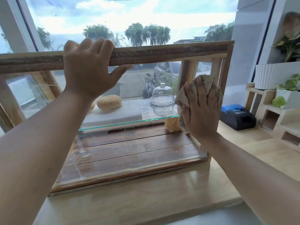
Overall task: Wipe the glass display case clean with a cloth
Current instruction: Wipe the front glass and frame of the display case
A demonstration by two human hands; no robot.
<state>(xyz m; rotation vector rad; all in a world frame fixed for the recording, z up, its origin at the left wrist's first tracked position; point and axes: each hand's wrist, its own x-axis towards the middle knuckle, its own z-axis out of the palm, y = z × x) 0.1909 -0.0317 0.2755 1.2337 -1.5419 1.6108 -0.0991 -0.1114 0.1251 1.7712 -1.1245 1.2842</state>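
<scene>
A wood-framed glass display case stands on a pale wooden counter before a big window. My left hand grips the case's top front wooden rail, fingers curled over it and thumb beneath. My right hand lies flat, pressing a beige cloth against the glass near the case's right end. The cloth bunches out above and to the left of my fingers. Inside, a glass shelf carries a sesame bun and a small clear domed dish.
A black and blue receipt printer sits on the counter just right of the case. Wooden cubby shelves with white planters and green plants stand at far right. Another pastry lies under the glass shelf.
</scene>
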